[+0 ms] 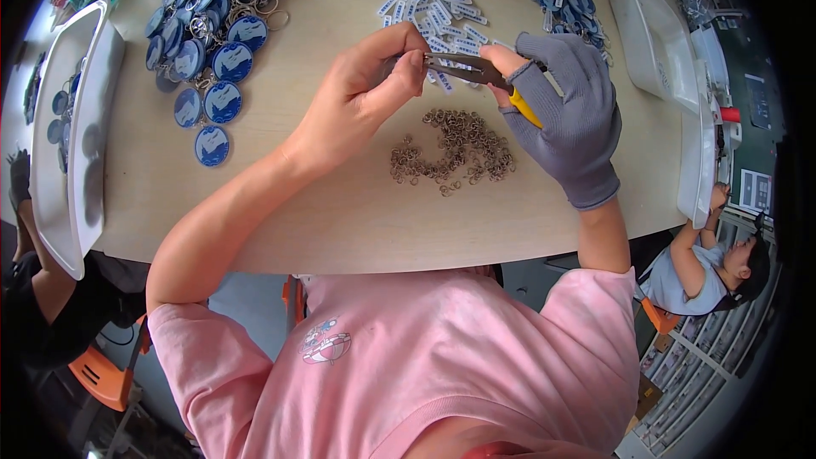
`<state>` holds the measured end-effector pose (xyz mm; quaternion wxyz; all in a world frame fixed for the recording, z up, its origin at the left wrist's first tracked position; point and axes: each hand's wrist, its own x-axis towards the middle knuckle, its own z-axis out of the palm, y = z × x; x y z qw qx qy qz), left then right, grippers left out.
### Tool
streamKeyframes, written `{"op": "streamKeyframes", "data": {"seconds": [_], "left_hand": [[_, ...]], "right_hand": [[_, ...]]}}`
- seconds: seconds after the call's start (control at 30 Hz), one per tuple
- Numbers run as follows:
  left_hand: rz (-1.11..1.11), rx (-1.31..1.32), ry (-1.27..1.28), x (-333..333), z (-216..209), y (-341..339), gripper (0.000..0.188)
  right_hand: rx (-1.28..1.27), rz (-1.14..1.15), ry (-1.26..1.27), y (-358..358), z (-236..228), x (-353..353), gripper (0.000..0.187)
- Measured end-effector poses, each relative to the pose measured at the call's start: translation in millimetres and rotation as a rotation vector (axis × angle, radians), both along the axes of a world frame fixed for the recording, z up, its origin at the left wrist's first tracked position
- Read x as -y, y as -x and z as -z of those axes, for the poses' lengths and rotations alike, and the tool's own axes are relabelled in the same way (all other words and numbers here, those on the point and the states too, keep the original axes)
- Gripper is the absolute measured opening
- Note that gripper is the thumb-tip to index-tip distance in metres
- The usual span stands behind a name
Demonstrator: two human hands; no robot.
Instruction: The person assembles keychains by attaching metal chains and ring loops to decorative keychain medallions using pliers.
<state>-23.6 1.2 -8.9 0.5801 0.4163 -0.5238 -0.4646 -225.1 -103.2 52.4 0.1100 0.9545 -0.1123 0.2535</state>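
My right hand (568, 115), in a grey fingerless glove, is closed around pliers (466, 66) with dark jaws and yellow handles. Their jaws point left and meet the fingertips of my bare left hand (361, 89). Thumb and forefinger of that hand are pinched together at the tips of the jaws; what they hold is too small and covered to make out. Just below the pliers lies a pile of small metal jump rings (455, 149). Beyond my hands is a heap of small white tags (433, 4) with blue print.
Round blue keychains (223, 102) with metal rings are heaped at the far left. More blue pieces (568, 4) lie at the far right. White trays stand along the left edge (53, 195) and right edge (650, 34). Other people sit on both sides.
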Motion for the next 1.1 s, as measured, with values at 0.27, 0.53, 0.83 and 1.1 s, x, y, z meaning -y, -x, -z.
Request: {"op": "streamKeyframes", "data": {"seconds": [0.27,0.53,0.83,1.1], "left_hand": [[-0.095,-0.016,0.052,0,1,5,0.025],[-0.093,0.065,-0.042,-2,0,4,0.022],[-0.227,0.119,0.022,-1,3,11,0.019],[-0.349,0.277,0.025,-3,3,15,0.014]], "right_hand": [[0.009,0.103,0.002,-2,-1,-15,0.046],[-0.013,0.144,0.053,-1,-4,-21,0.042],[0.012,0.200,0.100,-6,-3,-28,0.038],[0.023,0.218,0.190,-10,5,-30,0.023]]}}
